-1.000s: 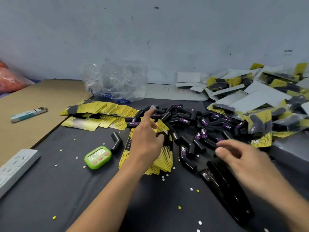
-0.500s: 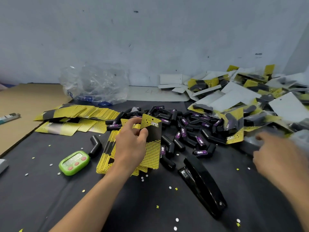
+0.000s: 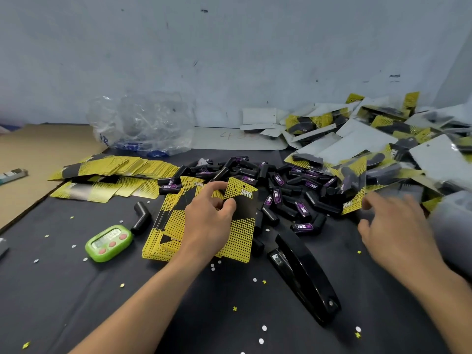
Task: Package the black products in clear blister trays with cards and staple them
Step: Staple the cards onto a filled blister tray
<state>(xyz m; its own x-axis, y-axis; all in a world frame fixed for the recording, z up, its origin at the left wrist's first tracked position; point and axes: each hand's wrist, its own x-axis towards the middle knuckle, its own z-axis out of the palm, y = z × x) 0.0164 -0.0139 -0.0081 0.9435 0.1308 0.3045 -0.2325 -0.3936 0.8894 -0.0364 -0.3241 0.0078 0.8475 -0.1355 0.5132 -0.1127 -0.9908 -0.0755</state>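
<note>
My left hand (image 3: 208, 223) pinches a yellow and black card (image 3: 242, 221) by its upper part, tilted up over a small stack of cards (image 3: 166, 231) on the black mat. A pile of black products (image 3: 275, 185) with purple labels lies just beyond. My right hand (image 3: 393, 226) hovers, blurred, fingers spread and holding nothing, at the right by the heap of finished blister packs (image 3: 370, 149). A black stapler (image 3: 304, 274) lies between my forearms.
A fanned row of more cards (image 3: 115, 167) lies at the left. A green timer (image 3: 108, 242) and a lone black product (image 3: 141, 217) sit near it. A crumpled clear plastic bag (image 3: 143, 123) stands at the back. Brown cardboard (image 3: 38, 159) covers the far left. Paper punch dots litter the mat.
My left hand has lifted one card off the stack and tilted it up. My right hand has left the stapler and swung right toward the heap of packs.
</note>
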